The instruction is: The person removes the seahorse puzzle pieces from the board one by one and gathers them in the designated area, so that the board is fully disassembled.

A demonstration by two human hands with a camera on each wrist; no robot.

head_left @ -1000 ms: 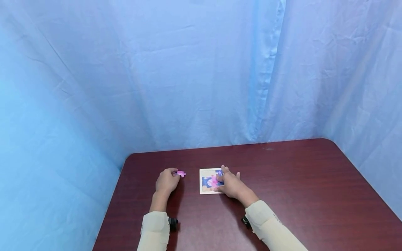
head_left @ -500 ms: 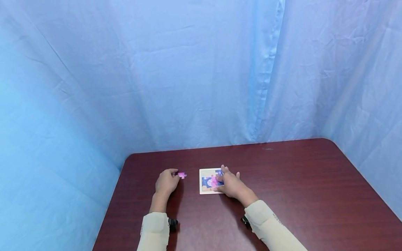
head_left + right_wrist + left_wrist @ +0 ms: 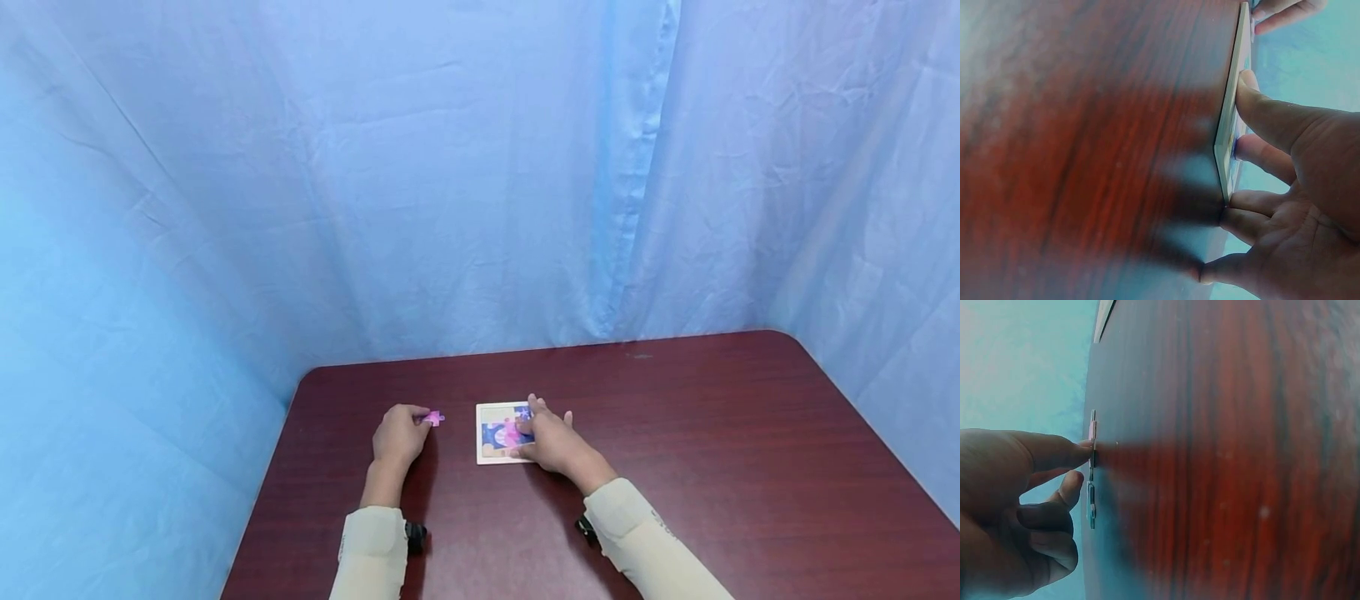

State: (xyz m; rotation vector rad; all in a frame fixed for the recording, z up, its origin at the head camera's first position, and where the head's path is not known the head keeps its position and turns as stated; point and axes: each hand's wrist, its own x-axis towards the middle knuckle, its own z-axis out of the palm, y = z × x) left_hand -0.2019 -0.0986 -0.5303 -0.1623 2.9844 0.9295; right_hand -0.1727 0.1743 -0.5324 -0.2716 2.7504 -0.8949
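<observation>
My left hand [image 3: 399,433] has its thumb and index finger on a small pink-purple jigsaw piece [image 3: 434,418], pinching it low over the table. The left wrist view shows this piece [image 3: 1092,440] edge-on, with a second thin piece [image 3: 1091,505] beside it under the curled other fingers. My right hand [image 3: 557,442] rests with spread, fairly straight fingers on a white-framed jigsaw board [image 3: 481,433]. In the right wrist view its thumb and one finger press on the board [image 3: 1227,137]; other fingers touch its edge and the table. The hand hides the board's right part.
The dark red wooden table [image 3: 697,467] lies under both hands. Blue curtains [image 3: 480,183] hang behind its far edge and along the sides. A dark strap device [image 3: 414,536] is on the left wrist, another [image 3: 588,529] on the right.
The pink-purple piece has shifted and turned slightly in the left fingers, which have closed further over it. The right hand and the board have stayed in place.
</observation>
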